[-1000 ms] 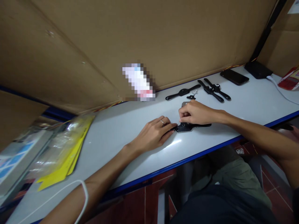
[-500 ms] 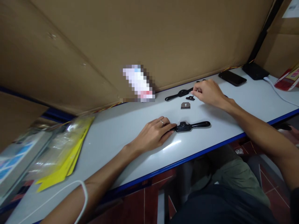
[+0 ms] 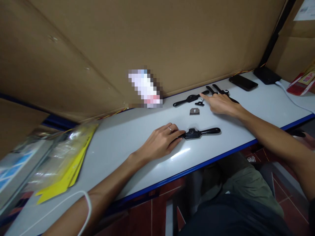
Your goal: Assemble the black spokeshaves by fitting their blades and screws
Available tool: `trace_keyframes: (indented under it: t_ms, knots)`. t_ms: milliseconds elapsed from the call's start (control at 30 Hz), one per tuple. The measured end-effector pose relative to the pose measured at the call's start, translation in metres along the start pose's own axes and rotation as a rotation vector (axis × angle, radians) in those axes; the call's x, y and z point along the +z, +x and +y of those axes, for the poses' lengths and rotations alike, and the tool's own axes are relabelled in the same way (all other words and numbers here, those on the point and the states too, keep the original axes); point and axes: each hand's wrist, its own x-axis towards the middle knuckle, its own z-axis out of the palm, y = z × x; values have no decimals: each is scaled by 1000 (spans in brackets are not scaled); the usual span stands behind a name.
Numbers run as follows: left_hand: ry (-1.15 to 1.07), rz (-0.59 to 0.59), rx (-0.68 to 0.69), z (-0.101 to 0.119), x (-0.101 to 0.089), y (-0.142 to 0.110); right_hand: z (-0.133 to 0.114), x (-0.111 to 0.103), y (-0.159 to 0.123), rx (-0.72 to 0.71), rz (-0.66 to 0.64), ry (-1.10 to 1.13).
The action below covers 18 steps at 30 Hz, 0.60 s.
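Near the front of the white table [image 3: 133, 131], my left hand [image 3: 162, 139] is closed round the left handle of a black spokeshave [image 3: 193, 133]. The spokeshave's right handle and middle show, lying flat. My right hand [image 3: 220, 104] is farther back, its index finger stretched out beside small silvery screws [image 3: 202, 99], partly hidden by that hand. Close by are a small black cap piece [image 3: 199, 104] and a flat grey blade [image 3: 194, 111] with a keyhole slot. Behind them lies another spokeshave body [image 3: 188, 99]. Two more spokeshaves [image 3: 216, 88] are partly covered by my right hand.
A lit, blurred-out screen [image 3: 145, 87] leans on the cardboard wall [image 3: 197, 42]. At the back right are a dark phone [image 3: 243, 82], a black box [image 3: 267, 75] with a white cable and a red package [image 3: 301, 83]. Clear plastic bags [image 3: 59, 157] and yellow sheets [image 3: 81, 160] lie left.
My right hand has moved from the near spokeshave back to the small screws, leaving the blade on the table, and its index finger has straightened. My left hand stays in place.
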Motion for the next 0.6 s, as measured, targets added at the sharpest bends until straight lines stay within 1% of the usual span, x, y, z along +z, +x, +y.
trace_keyframes:
  t_ms: [133, 300, 533, 600]
  knots:
    - [5, -8, -3, 0, -1, 1, 0, -1, 2, -17, -26, -62]
    - [-4, -12, -9, 0, -1, 0, 0, -2, 2, -8, -28, -59]
    - [5, -13, -11, 0, -1, 1, 4, -9, 0, 72, 128, 19]
    - [7, -13, -12, 1, -1, 1, 8, -11, -1, 92, 144, 20]
